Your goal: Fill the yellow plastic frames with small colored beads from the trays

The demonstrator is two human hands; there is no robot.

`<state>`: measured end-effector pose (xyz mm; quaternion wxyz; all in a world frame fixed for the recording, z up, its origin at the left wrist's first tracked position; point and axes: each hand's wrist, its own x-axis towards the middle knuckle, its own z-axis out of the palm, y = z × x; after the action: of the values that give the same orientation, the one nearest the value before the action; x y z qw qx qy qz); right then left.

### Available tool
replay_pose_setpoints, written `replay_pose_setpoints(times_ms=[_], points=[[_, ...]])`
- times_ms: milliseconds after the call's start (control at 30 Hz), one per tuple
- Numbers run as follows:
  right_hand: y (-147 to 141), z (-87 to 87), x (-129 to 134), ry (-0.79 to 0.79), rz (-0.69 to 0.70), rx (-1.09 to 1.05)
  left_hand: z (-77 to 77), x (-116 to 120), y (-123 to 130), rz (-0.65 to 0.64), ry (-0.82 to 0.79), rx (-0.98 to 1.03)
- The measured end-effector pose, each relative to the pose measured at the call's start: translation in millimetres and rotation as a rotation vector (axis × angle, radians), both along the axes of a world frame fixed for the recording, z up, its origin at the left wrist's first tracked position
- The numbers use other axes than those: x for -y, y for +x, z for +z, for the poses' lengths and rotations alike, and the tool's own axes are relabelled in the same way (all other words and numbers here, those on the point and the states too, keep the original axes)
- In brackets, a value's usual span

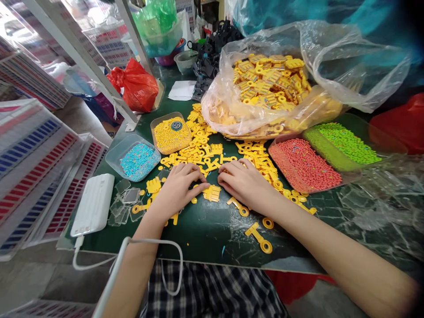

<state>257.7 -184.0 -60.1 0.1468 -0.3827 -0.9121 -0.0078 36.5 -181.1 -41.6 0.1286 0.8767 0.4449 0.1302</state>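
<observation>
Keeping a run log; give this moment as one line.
left hand: thumb by flat yellow piece; right hand: near it; grips: unclear; behind: plastic bag, yellow parts; blue beads: left

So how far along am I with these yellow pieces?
Probably partway. The yellow pieces heaped in the clear bag look assembled, though I can't confirm that. Currently, a flat yellow piece lies between your left hand and right hand. Plenty seems left: loose yellow parts spread across the table, clear plastic squares, and coloured beads in tubs.
</observation>
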Motion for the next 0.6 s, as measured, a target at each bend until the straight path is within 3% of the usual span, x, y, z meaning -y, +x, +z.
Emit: replay_pose_setpoints(times_ms=[167,367,600], points=[[6.8,5.3,-2.1,-0.011,0.024,-0.044,1.6,-0.7,-2.9,0.019,0.048,0.040],[6.9,7.2,2.2,-0.117,0.112,-0.143,2.1,-1.8,-3.6,-0.060,-0.032,0.048],[4.1,3.7,2.1,-0.178,0.118,-0.166,1.1,-2.1,-3.7,-0.057,-0.071,0.024]])
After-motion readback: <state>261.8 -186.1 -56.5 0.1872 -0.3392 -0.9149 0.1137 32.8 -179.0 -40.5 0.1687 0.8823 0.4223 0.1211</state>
